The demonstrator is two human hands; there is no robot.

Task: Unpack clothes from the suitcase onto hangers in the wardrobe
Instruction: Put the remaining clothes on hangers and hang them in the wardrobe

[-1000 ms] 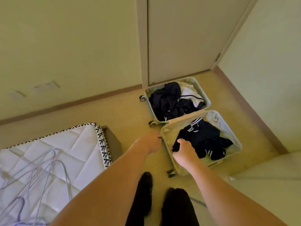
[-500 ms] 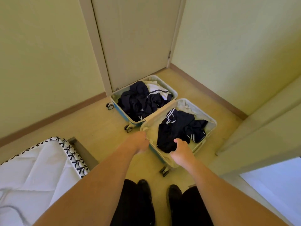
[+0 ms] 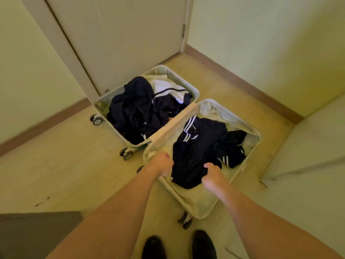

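Note:
A pale wheeled suitcase [image 3: 203,204] lies open flat on the floor, both halves up. The near half holds a dark navy garment with white stripes [image 3: 197,146]. Both my hands are on its near edge: my left hand [image 3: 161,165] grips the garment's left corner at the suitcase rim, and my right hand [image 3: 212,177] grips its lower right part. The far half [image 3: 186,85] holds a heap of dark navy clothes [image 3: 138,111] and a white piece with dark stripes [image 3: 168,88]. No hangers or wardrobe interior are visible.
A closed pale door [image 3: 119,34] stands right behind the suitcase. Walls meet in a corner at the right. A pale cabinet side [image 3: 308,146] is at right. A grey bed frame corner [image 3: 37,232] is at lower left. My dark shoes [image 3: 179,245] stand just before the suitcase.
The view swung left-to-right, so the mattress and hangers left the frame. My left hand moved from the suitcase rim onto the garment; both hands now hold the dark striped garment.

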